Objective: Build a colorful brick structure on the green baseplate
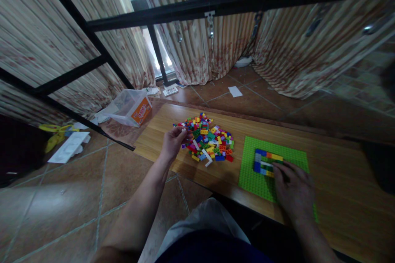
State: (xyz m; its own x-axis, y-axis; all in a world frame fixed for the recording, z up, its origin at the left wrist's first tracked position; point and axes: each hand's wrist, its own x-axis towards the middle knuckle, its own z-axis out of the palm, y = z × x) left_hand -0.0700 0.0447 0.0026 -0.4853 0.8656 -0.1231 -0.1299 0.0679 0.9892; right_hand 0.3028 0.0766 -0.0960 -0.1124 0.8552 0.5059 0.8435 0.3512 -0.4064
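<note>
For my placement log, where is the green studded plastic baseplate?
In the head view, the baseplate lies right of the multicoloured plastic brick pile, beneath the right hand.

Green baseplate point(255, 184); multicoloured bricks point(211, 139); striped curtains point(228, 45).

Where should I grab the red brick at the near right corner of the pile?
Probably by its right end, coming down from the near right. That end of the red brick faces bare tabletop, while a blue brick sits close on its left.

Right hand point(294, 191) at brick structure point(266, 164)
</note>
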